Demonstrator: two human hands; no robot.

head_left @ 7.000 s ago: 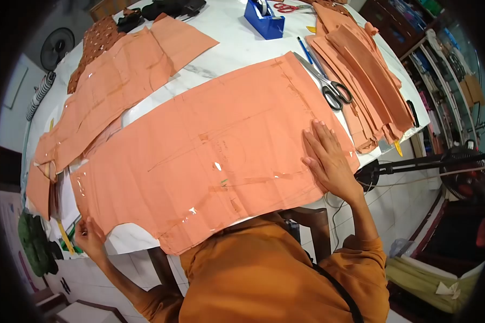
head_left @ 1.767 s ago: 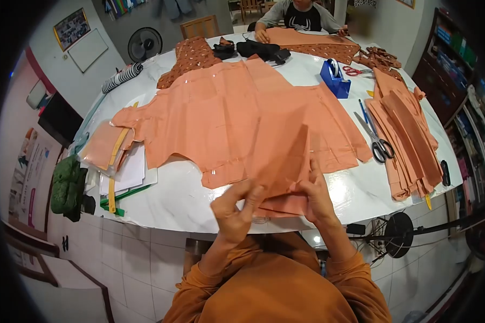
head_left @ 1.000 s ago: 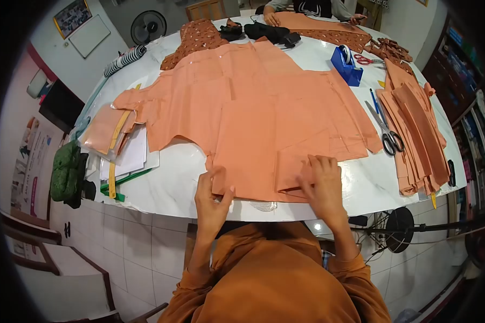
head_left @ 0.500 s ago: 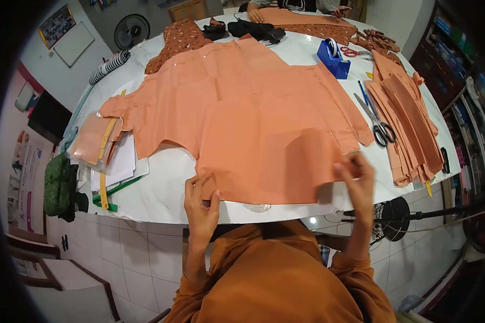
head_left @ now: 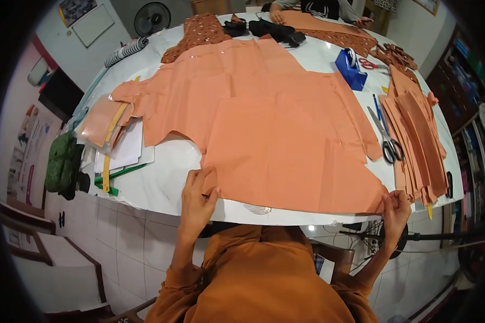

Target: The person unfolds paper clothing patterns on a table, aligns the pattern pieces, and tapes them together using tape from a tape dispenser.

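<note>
A wide orange sheet (head_left: 285, 156), like a paper sewing pattern, lies over the near part of the white table. My left hand (head_left: 197, 196) pinches its near left corner between thumb and fingers. Its near right corner is gripped by my right hand (head_left: 396, 209), close to the table's front edge. Between the hands the lower edge runs nearly straight. Beneath and beyond it spreads a larger orange piece (head_left: 188, 91) with curved cut-outs and taped seams. To the right, scissors with black handles (head_left: 393, 151) lie beside a blue pencil (head_left: 377, 106).
Folded orange pieces (head_left: 415, 145) are stacked at the right, near a blue tape dispenser (head_left: 351, 70). Papers (head_left: 121, 145) and a green pouch (head_left: 62, 164) sit at the left. Brown printed cloth (head_left: 199, 35) lies behind. Across the table is another person's hand (head_left: 277, 15).
My right hand has moved right and slightly nearer, spreading the sheet's right side out to a corner. My left hand keeps its hold. The view has shifted a little.
</note>
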